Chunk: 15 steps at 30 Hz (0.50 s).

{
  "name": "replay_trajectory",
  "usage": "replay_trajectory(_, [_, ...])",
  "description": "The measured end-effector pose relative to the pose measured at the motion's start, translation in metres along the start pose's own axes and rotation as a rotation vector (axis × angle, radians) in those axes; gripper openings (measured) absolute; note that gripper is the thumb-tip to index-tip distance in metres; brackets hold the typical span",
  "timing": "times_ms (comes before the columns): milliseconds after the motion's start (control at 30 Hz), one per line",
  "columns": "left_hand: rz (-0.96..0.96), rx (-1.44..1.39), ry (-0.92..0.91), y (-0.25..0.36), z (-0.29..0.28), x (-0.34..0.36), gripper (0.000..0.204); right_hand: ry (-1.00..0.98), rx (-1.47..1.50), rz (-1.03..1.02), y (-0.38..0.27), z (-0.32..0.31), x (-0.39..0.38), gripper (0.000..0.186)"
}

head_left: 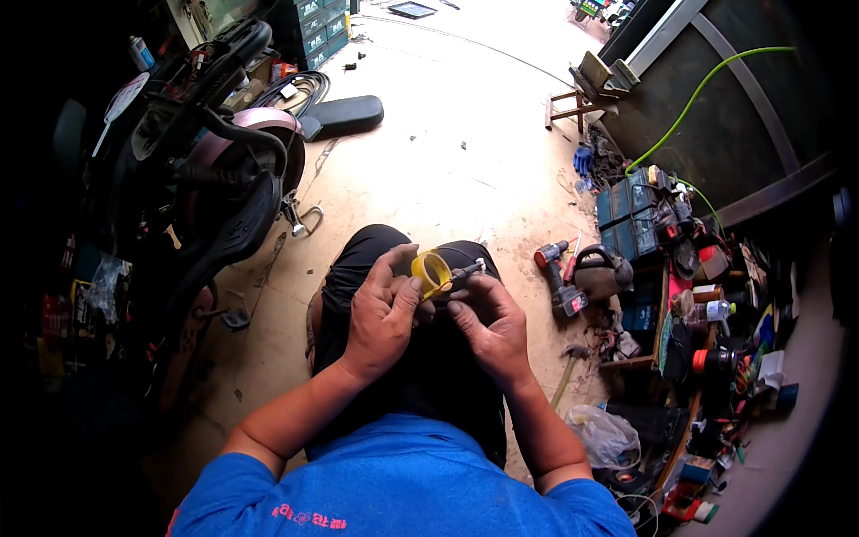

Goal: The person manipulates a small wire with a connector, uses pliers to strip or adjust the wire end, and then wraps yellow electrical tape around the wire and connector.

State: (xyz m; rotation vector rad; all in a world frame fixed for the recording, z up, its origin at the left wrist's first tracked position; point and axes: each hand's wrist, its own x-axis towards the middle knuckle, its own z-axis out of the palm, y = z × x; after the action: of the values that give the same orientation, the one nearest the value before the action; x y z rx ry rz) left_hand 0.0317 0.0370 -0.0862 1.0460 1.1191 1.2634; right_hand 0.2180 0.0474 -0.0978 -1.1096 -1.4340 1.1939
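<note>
Above my lap, my left hand [385, 315] is closed around a roll of yellow tape [436, 290], its fingers behind it and its thumb along the near side. The roll is tilted, so its round opening shows. My right hand [490, 328] pinches a short black cable [464, 272] with a pale tip, just right of the tape. Thin dark wire loops above the cable. Whether tape touches the cable is too small to make out. Both hands almost meet in front of my dark trousers [358, 252].
To the left stands an electric scooter [237, 206], a black seat [344, 116] on the floor beyond it. At right lie a cordless drill [562, 279], a hammer [573, 358], a plastic bag [605, 437] and a cluttered shelf [667, 331]. A green hose [693, 100] runs past a dark door.
</note>
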Motion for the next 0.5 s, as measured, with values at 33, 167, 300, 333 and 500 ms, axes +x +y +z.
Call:
replay_trajectory(33, [-0.018, -0.024, -0.021, 0.000, -0.001, 0.001, 0.041, -0.014, -0.009, 0.032, -0.003, 0.001, 0.000, 0.025])
replay_trajectory(167, [-0.030, -0.045, -0.093, -0.003, -0.004, 0.004, 0.036, -0.177, -0.298, -0.003, -0.021, -0.008, 0.010, 0.021])
replay_trajectory(300, [0.134, 0.201, -0.077, 0.005, -0.004, 0.003, 0.026, -0.230, -0.136, -0.021, -0.016, -0.016, 0.016, 0.013])
replay_trajectory(333, [0.227, 0.318, -0.068, 0.004, -0.005, 0.003, 0.024, -0.215, -0.119, -0.015, -0.017, -0.016, 0.015, 0.014])
replay_trajectory(500, [0.292, 0.391, -0.007, 0.004, -0.006, 0.008, 0.014, -0.217, 0.036, 0.138, -0.013, -0.027, 0.009, 0.014])
